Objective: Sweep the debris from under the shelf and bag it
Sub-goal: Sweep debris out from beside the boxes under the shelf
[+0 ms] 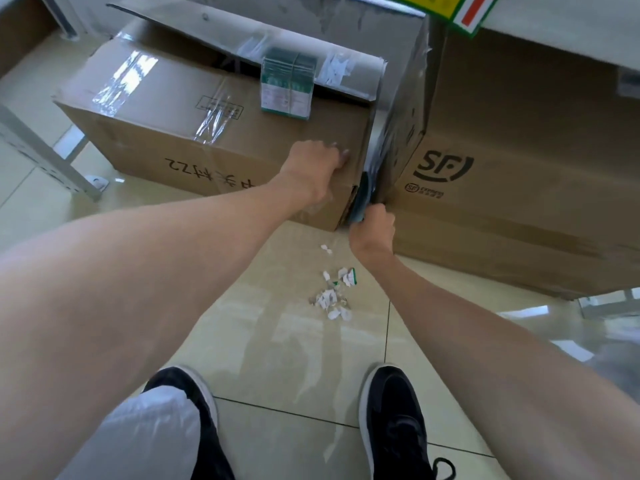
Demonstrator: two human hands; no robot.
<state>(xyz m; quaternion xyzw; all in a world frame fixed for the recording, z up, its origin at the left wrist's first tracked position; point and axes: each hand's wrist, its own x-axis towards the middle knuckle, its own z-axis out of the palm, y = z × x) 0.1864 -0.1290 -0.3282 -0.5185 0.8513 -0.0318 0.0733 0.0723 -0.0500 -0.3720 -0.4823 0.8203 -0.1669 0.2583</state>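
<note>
Reaching forward, left hand (pixel 317 164) fingers pressing the taped box (pixel 156 133), right hand (pixel 372 228) fingers gripping a dark tool (pixel 362 197).

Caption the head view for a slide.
Left hand presses a box; right hand holds a brush beside it, near scraps.
</note>
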